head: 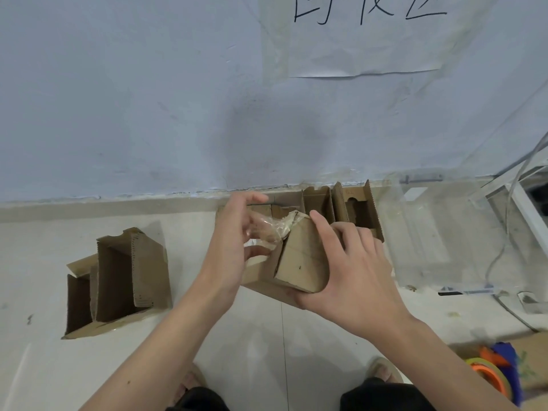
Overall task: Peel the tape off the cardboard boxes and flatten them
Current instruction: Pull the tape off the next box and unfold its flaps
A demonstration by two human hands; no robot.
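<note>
I hold a small brown cardboard box (299, 259) in mid-air above the floor. My right hand (353, 274) grips it from the right and below, thumb on its top face. My left hand (231, 244) pinches a crumpled strip of clear tape (271, 228) that still clings to the box's upper left corner. Behind the held box, more opened cardboard boxes (355, 209) stand against the wall. Another group of opened boxes (118, 280) lies on the floor at the left.
A white wall (148, 99) rises just behind the boxes, with a taped paper sign (364, 37) on it. A clear plastic container (430, 232) and cables (510, 226) sit at the right. Coloured tape rolls (492, 372) lie at the lower right. My feet show at the bottom.
</note>
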